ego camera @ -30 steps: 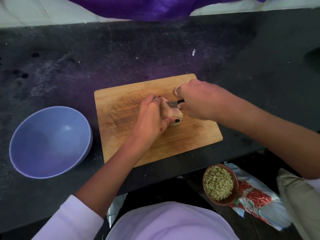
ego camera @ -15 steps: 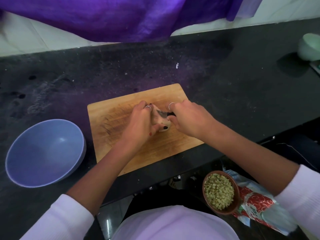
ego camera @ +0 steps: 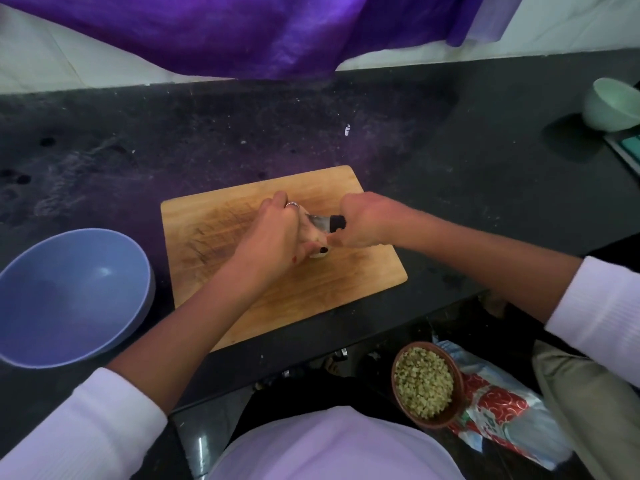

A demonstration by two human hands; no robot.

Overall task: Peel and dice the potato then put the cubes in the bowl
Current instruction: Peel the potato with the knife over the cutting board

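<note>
Dark speckled worktop [ego camera: 433, 140] carries a wooden cutting board [ego camera: 346, 282] under both hands, with purple cloth [ego camera: 242, 32] hanging over the far wall beyond them. On the board the left hand [ego camera: 273, 233] curls over the potato [ego camera: 311, 233] and grips it, thumb at its near side. Just beside it the right hand [ego camera: 363, 220] is closed around the black handle of a knife [ego camera: 325, 223], whose blade lies against the potato. Well to the left of the left hand sits a blue bowl [ego camera: 114, 327]. Below the right forearm, off the worktop's edge, stands a small brown bowl [ego camera: 453, 410] of greenish grains.
</note>
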